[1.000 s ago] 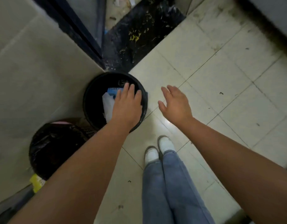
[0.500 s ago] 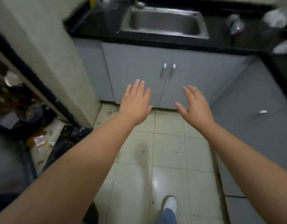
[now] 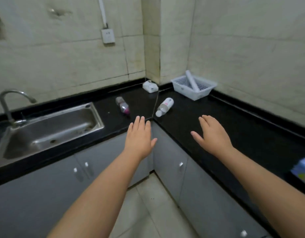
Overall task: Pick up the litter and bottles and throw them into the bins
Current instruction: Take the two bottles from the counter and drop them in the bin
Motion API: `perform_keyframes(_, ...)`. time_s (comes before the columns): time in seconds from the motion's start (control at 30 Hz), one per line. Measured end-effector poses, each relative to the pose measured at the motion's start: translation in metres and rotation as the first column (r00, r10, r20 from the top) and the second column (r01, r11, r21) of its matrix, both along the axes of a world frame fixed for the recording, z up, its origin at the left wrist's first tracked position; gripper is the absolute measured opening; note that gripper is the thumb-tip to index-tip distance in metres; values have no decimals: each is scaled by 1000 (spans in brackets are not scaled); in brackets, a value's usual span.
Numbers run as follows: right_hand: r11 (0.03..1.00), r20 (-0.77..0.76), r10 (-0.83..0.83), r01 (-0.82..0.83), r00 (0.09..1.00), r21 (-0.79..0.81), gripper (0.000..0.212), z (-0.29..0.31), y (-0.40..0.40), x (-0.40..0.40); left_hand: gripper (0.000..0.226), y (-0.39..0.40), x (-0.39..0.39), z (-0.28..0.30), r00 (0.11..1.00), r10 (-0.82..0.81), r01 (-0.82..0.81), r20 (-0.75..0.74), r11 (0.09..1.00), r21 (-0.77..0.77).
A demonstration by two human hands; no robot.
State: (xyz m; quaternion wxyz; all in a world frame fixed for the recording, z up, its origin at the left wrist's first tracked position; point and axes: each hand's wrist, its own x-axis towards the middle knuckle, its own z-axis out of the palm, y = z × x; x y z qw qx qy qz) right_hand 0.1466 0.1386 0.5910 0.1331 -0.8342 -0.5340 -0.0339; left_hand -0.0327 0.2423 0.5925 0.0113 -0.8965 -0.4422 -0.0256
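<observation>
Black corner countertop (image 3: 191, 127): both hands empty and open-palmed, left hand (image 3: 139, 140) just below pink-capped bottle (image 3: 122, 105), right hand (image 3: 212, 134) lower-right of white-capped bottle (image 3: 164, 107), which lies diagonally, cap toward hands.

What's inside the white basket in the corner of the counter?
One white roll leans inside the white basket, its top end above the rim. The floor near the front wall is hidden.

Single head-worn wide-angle view, looking forward and down from standing height into the inner corner of an L-shaped black countertop (image 3: 208, 127). Both forearms extend from the lower edge into the frame. The sink (image 3: 50, 129) lies at left, the white basket (image 3: 193, 86) near the far corner; edges blur.
</observation>
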Motion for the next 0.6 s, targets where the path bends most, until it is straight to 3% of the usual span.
perform_keyframes(0.33, 970, -26, -233, 230, 972, -76, 59, -14, 67, 88, 66, 109, 119, -13, 985, -172, 172, 11, 985, 12)
perform_keyframes(0.47, 961, -29, -250, 244, 968, -126, 59, -33, 141, 90, 65, 197, 125, -31, 982, -186, 186, -32, 982, 8)
perform_keyframes(0.6, 956, -76, -266, 253, 961, -152, 58, -57, 253, 81, 65, 323, 113, -53, 960, -219, 216, -172, 976, -37)
